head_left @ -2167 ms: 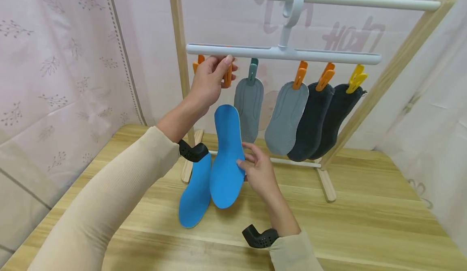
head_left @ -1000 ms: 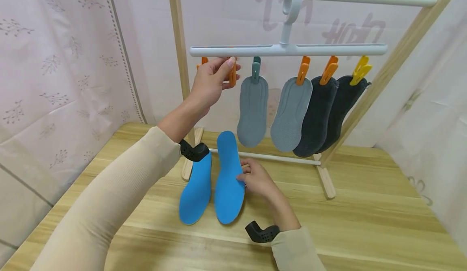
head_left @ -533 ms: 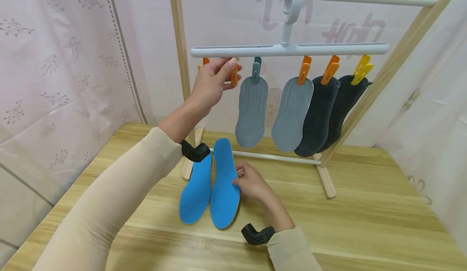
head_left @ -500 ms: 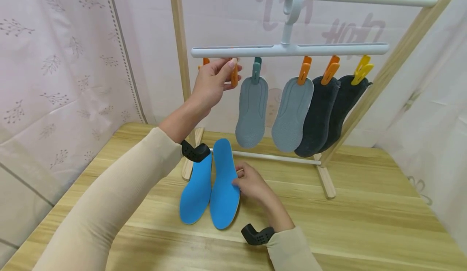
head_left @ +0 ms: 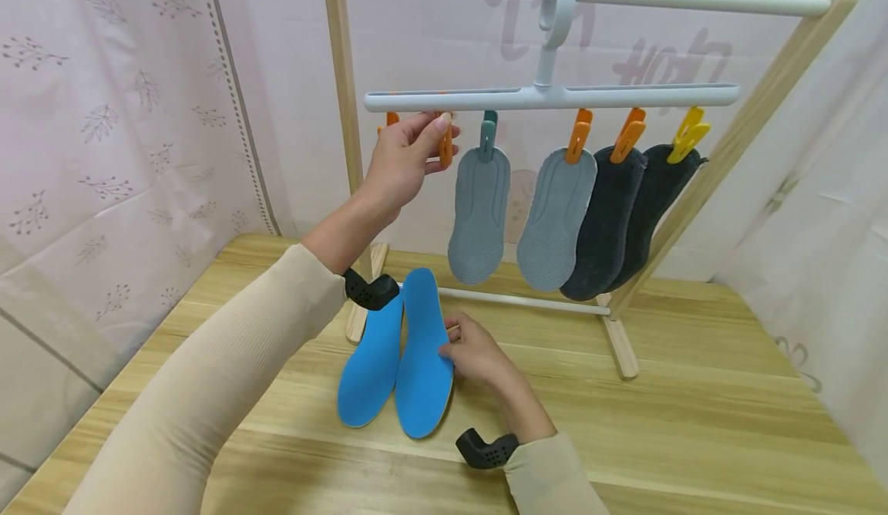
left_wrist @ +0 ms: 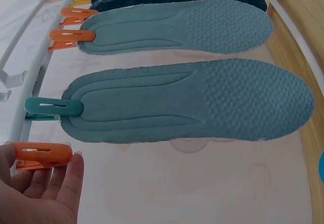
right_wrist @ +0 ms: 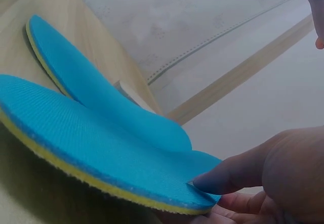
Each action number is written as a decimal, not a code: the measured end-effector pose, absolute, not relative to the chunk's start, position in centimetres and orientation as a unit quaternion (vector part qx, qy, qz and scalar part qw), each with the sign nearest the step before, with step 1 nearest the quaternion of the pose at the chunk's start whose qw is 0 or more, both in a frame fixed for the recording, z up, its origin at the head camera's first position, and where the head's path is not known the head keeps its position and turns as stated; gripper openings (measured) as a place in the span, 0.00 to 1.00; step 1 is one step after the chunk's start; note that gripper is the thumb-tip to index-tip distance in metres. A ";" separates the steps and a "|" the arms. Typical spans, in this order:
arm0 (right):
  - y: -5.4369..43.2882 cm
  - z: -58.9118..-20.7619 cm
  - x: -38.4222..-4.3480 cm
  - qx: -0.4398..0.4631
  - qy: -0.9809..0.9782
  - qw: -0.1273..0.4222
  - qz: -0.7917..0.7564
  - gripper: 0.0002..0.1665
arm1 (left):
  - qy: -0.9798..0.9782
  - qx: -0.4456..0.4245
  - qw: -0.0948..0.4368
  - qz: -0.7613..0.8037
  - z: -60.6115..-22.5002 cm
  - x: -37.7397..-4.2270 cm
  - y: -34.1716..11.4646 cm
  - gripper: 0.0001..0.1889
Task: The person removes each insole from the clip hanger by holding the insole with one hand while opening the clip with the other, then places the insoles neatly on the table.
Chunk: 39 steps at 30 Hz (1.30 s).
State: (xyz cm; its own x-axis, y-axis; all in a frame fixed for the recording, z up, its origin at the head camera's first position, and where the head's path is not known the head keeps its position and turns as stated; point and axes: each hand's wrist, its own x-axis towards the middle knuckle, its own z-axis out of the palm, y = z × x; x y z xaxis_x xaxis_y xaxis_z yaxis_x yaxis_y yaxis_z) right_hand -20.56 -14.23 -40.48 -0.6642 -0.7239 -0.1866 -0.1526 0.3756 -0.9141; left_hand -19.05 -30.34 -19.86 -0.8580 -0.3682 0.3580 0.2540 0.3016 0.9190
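Note:
My left hand [head_left: 405,156] pinches an orange clothespin [left_wrist: 43,153] under the left half of the white hanger [head_left: 472,100]; nothing hangs from that clothespin. Low over the table, my right hand [head_left: 479,353] holds a blue insole [head_left: 423,361] by its right edge, thumb on top and fingers beneath. In the right wrist view a yellow underside edges this insole. Another blue insole [head_left: 371,368] lies just left of it, partly covered by the wrist camera. To the right of my left hand, a grey insole [left_wrist: 152,102] hangs from a green clothespin [left_wrist: 53,106].
A second grey insole [head_left: 555,222] and two dark insoles [head_left: 603,226] hang further right from orange and yellow clothespins. Another orange clothespin [head_left: 392,119] sits at the hanger's left end. The wooden rack [head_left: 343,75] stands on the wooden table [head_left: 694,422], with patterned cloth [head_left: 125,99] around.
My right hand has lowered the blue insole from beneath the hanger to beside the other one, shifting slightly left. My left hand has stayed on the orange clothespin.

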 end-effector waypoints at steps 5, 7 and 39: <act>-14.2 -40.7 -20.6 -0.282 0.777 0.297 -0.479 0.22 | -0.763 0.041 0.261 -0.590 -19.8 -19.0 -30.3 0.22; -14.3 -40.7 -20.6 -0.280 0.779 0.296 -0.477 0.23 | -0.763 0.043 0.261 -0.590 -19.8 -19.0 -30.3 0.21; -14.2 -41.2 -20.4 -0.331 0.870 0.171 -0.323 0.23 | -0.763 0.036 0.256 -0.592 -19.9 -18.9 -30.3 0.22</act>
State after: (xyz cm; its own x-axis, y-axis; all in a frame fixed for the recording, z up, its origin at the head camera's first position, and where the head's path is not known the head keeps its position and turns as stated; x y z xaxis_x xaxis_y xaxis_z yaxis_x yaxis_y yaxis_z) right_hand -20.36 -14.25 -41.17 -0.7215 -0.6873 -0.0841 -0.4660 0.5718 -0.6752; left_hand -18.91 -30.31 -19.93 -0.8659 -0.3584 0.3489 0.2491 0.2960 0.9221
